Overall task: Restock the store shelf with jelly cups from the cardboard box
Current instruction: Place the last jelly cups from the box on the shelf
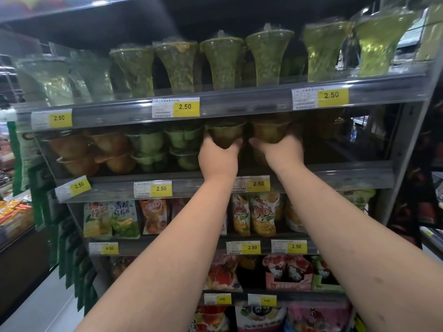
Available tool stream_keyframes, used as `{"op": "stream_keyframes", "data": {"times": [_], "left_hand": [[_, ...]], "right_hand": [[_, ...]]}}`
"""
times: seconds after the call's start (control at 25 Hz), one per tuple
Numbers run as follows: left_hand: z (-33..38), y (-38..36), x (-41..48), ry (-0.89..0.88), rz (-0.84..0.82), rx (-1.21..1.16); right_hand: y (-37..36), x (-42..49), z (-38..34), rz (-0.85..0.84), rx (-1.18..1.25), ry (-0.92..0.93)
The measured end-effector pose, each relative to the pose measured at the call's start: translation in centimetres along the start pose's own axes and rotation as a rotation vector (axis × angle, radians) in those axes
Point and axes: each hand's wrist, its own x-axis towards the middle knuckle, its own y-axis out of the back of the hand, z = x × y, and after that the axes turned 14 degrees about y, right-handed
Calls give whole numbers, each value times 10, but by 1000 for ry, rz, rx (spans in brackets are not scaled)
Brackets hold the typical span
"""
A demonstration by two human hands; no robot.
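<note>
Head view: two squat, translucent brown-green plastic jelly cups are carried side by side into the second tier of a grey metal store shelf (347,174). The left hand (219,160) grips the left cup (225,136) from below, fingers and thumb curled round its tapering base; the right hand (280,152) holds the right cup (269,133) the same way. Both cups are upright, rims just under the tier above, and appear raised off the shelf floor rather than set down. The cardboard box is out of view.

To the left stand stacked pale green multi-cup packs (184,137), then stacked orange-brown cups (72,149). To the right the tier looks dark and thinly filled. Above, tall flared green cups (221,65) line the top tier; yellow price labels (186,107) run along the rails, and printed snack pouches (124,219) fill the tier below.

The step in hand is judged to be placement. It is best done by keeping both cups level, clearing the rail overhead, and lowering them squarely onto whatever lies beneath — floor or lower cups, which the hands hide. Each grip should be released only once its cup sits flat, and the neighbouring green stack should not be nudged.
</note>
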Motion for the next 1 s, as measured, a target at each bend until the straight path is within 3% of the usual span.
{"op": "stream_keyframes", "data": {"times": [0.32,0.48,0.8,1.0], "left_hand": [[-6,21,-19,-2,-3,-56],[-12,46,-32,94,-134,-316],[-53,131,-69,467,-456,-834],[-124,201,-80,646,-540,-808]], "right_hand": [[8,-24,-3,58,12,19],[14,-51,-9,144,64,42],[-23,-165,-24,119,379,-90],[-84,-259,-17,-23,424,-251]]}}
